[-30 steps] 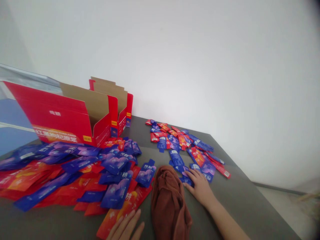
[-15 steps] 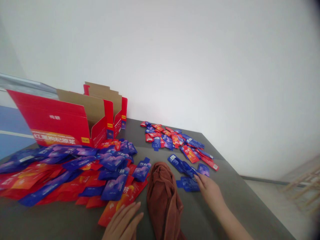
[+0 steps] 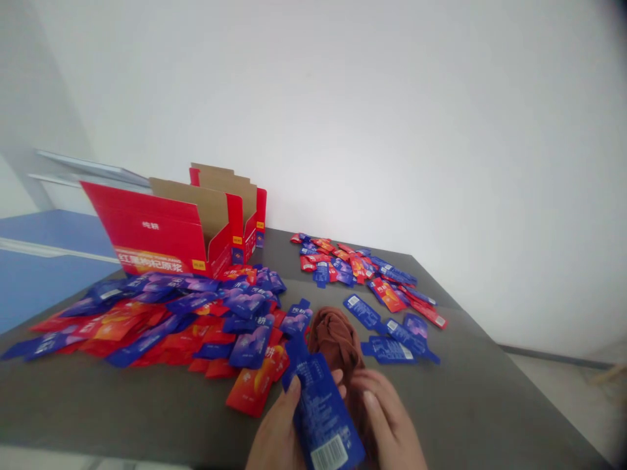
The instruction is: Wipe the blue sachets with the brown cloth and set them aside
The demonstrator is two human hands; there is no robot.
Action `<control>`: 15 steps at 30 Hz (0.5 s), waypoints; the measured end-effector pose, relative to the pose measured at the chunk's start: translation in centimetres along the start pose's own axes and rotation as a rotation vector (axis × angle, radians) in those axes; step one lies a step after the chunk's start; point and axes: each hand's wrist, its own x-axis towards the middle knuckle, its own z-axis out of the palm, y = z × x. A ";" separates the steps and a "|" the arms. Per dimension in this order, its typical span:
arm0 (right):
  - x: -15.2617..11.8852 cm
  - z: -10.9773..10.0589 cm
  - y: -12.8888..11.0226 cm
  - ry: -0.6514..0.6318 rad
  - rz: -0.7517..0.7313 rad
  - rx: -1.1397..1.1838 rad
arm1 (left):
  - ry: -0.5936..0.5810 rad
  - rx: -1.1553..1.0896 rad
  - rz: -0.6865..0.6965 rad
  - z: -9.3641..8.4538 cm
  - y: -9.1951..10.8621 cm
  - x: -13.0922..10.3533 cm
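Grey tabletop (image 3: 470, 405) under a white wall: at its near edge, the left hand (image 3: 274, 437) and right hand (image 3: 392, 424) pinch one blue sachet (image 3: 321, 411), barcode up, over a brown cloth (image 3: 337, 336). Holding it by the edges should keep it flat.

Red carton (image 3: 161, 232), open, upright at table's (image 3: 147, 418) far left; second carton (image 3: 249, 209) just behind. Heap of pouches (image 3: 161, 320), red and blue, before them. Smaller scatter (image 3: 362, 271) far right. Blue cabinet (image 3: 39, 261) left. White wall (image 3: 392, 117).
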 end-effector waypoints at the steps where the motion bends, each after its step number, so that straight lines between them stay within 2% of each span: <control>1: 0.3 0.1 0.6 0.070 -0.101 -0.172 | 0.045 -0.045 -0.043 0.1 0.2 -0.2; 2: 0.6 0.4 1.2 0.099 -0.177 -0.324 | 0.088 -0.087 -0.093 0.2 0.3 -0.3; 4: 0.9 1.4 2.5 0.051 -0.243 -0.526 | 0.119 -0.144 -0.168 0.6 0.4 -0.5; 7: 1.3 2.3 3.6 -0.010 -0.230 -0.603 | 0.164 -0.176 -0.201 1.2 0.7 -0.8; 9: 1.9 1.4 3.6 0.031 -0.198 -0.594 | 0.234 -0.168 -0.188 1.5 1.1 -1.1; 12: 2.0 -1.3 2.5 0.150 -0.169 -0.566 | 0.338 -0.129 -0.133 1.3 1.6 -1.3; 13: 1.6 -2.0 2.0 0.178 -0.183 -0.538 | 0.348 -0.112 -0.123 1.0 1.6 -1.2; 15: -0.2 -1.9 1.1 0.181 -0.245 -0.453 | 0.281 0.010 -0.055 0.2 1.1 -1.0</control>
